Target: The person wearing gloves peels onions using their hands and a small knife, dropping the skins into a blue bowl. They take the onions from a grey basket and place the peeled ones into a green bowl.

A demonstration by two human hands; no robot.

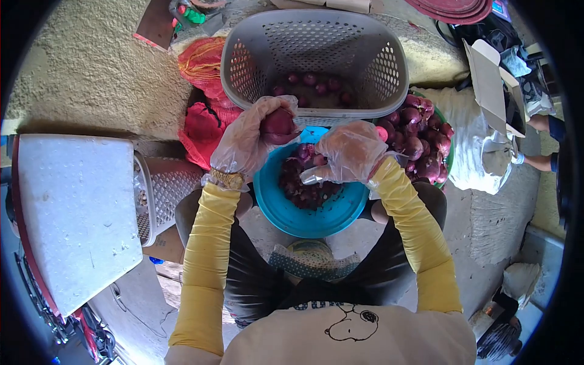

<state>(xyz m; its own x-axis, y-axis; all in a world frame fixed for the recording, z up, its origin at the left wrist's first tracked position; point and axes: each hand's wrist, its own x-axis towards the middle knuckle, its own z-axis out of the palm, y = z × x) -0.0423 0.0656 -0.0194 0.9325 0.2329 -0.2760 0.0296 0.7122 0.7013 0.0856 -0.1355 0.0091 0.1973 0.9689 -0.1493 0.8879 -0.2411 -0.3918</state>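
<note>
1. Plastic-gloved and loosely crinkled, the left hand [246, 143] is curled about a round dark-red onion [278, 126], held up over the far rim of the round turquoise plastic basin [274, 204]. The thin glove looks slack on the fingers; a smooth bulb could slide out of it and roll off the person's lap.

2. In the same clear glove, the right hand [351, 152] is partly closed, fingers bent down toward the basin. A short pale thing pokes out below it, maybe a small blade; I cannot tell for sure, nor how firmly it is held. If it is a blade, the loose film could snag on it, or the edge could slip toward the other hand, which is close by.

3. The basin rests between the knees with a heap of purple-red peelings [307, 188] in it. It has no firm support, so a shift of the legs could tip it and spill the scraps.

4. Just beyond stands a grey perforated plastic laundry basket [389, 45] with a few small onions on its bottom. A peeled one tossed carelessly could hit the near rim and bounce back.

5. To the right, a green bowl piled with unpeeled red onions [420, 143] sits heaped high above its edge; reaching in could send the top ones tumbling onto the concrete floor [493, 219].
</note>
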